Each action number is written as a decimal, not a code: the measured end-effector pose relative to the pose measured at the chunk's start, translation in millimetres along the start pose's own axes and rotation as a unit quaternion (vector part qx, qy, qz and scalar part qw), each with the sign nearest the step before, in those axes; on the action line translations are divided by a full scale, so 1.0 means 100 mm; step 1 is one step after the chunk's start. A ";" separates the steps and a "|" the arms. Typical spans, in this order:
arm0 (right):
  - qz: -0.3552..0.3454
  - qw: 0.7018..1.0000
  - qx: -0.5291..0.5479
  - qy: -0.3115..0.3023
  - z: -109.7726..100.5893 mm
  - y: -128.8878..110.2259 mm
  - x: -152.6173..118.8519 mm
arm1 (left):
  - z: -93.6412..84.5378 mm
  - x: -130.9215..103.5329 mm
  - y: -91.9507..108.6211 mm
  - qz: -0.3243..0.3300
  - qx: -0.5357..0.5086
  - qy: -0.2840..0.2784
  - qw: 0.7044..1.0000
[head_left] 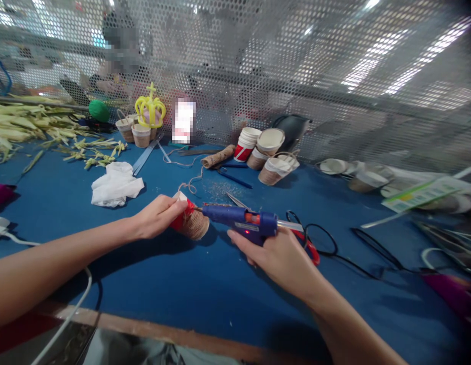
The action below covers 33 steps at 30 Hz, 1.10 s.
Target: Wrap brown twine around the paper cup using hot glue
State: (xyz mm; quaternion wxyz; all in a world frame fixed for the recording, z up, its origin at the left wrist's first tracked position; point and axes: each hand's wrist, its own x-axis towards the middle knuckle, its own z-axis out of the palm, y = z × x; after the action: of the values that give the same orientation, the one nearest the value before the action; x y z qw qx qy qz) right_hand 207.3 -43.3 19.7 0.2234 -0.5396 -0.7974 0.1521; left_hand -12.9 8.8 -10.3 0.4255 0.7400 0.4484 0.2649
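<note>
Blue is the surface (162,299) in front of you, and its near edge is brown; your left hand (159,215) holds a cup (195,225), with the thumb and the fingers closed upon its red and white part; this cup is tilted, between the near edge and the far edge, and its twine-wrapped part is turned to the right; a loose strand of twine (193,186) runs from there toward the far edge.

Your right hand (275,253) is wrapped around the grip of a dark blue glue gun (235,217), which shows a small red light on its side; the nozzle points left and is at the cup, but whether it touches cannot be told.

Behind the gun lie scissors (315,253) with red handles, partly hidden; farther off are a blue pen (237,178) and a brown roll (219,157); along the far edge, before a perforated screen (220,66), stand red and white stacked cups (246,144); toward the far left corner you have a yellow crown (150,109), a green ball (99,110) and pale dry leaves (26,121); nearer to your left hand lies a crumpled white cloth (116,185).
</note>
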 end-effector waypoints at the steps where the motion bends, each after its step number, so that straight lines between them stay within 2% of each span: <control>1: 0.011 1.000 0.009 -0.002 0.00 0.00 0.00 | 0.00 0.00 0.00 0.000 0.004 -0.001 1.000; 6: 0.084 0.993 0.085 -0.023 -0.02 -0.09 -0.01 | -0.01 0.00 0.03 0.003 -0.013 -0.014 1.000; 14: 0.095 0.993 0.065 -0.012 -0.02 -0.07 0.03 | 0.00 -0.01 0.02 0.005 0.003 -0.007 1.000; 20: 0.061 0.996 0.064 -0.021 -0.04 -0.09 -0.01 | 0.00 0.00 0.02 0.013 -0.007 -0.015 1.000; 25: 0.000 0.999 0.026 0.024 -0.05 -0.08 0.01 | 0.01 0.00 0.00 0.003 -0.005 0.001 1.000; 30: -0.008 0.999 0.031 -0.006 -0.05 -0.11 0.00 | 0.00 -0.01 0.05 0.017 -0.057 -0.028 0.998; 33: -0.003 0.999 0.040 -0.001 -0.04 -0.12 -0.01 | 0.00 -0.01 0.05 0.021 -0.074 -0.041 0.996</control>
State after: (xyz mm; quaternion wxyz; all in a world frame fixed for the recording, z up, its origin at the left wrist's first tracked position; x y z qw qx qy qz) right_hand 200.5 -48.8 29.0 0.2439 -0.5276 -0.7928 0.1835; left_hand -11.2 6.9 -5.6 0.4917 0.7260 0.3940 0.2754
